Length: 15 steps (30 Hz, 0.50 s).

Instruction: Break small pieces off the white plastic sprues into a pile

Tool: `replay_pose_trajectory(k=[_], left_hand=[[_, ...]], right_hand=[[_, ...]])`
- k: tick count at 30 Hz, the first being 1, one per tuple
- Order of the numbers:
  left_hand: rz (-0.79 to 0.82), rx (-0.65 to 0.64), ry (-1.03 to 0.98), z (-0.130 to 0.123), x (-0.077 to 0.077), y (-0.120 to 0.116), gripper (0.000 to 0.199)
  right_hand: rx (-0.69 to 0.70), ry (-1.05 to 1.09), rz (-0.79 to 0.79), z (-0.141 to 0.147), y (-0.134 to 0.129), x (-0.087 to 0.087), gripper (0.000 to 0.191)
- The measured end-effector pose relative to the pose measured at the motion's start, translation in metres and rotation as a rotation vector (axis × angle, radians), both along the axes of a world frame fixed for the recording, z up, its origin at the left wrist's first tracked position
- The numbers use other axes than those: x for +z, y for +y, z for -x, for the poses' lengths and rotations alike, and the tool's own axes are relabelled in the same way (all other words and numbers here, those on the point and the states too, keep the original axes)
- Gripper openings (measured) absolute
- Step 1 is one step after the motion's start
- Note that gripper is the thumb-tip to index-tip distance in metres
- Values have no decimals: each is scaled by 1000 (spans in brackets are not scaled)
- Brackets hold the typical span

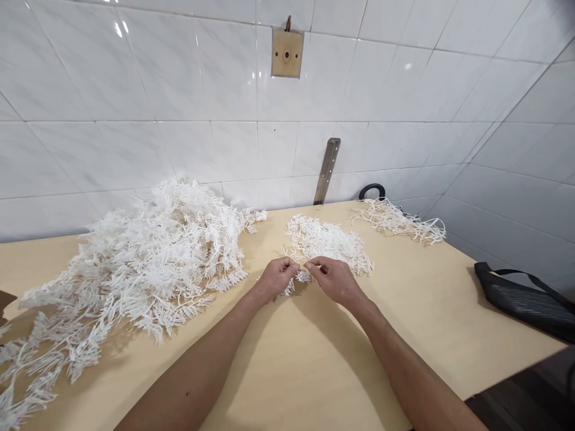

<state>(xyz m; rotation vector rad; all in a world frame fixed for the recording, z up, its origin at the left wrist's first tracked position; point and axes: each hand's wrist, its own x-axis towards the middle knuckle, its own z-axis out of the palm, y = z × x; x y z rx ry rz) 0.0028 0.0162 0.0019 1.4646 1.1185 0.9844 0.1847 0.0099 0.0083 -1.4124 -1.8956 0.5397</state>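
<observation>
My left hand is closed in a pinch on a white branched plastic sprig, part of which hangs below the fingers. Close beside it, my right hand is pinched too, its fingertips almost meeting the left ones. What sits between the right fingertips is too small to make out. Just beyond both hands lies a low heap of short white pieces. A much larger pile of white branched sprigs spreads over the table to the left.
Thin white stems lie at the table's back right, by a black ring-shaped handle. A metal strip leans on the tiled wall. On the right edge of the table rests a black bag.
</observation>
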Motion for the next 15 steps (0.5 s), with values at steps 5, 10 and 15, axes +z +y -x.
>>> replay_pose_trajectory(k=[5, 10, 15], left_hand=[[6, 8, 7, 0, 1, -1, 26], [-12, 2, 37, 0, -1, 0, 26], [-37, -3, 47, 0, 0, 0, 24]], right_hand=[[76, 17, 122, 8, -4, 1, 27], [65, -26, 124, 7, -4, 1, 25], [16, -103, 84, 10, -4, -1, 25]])
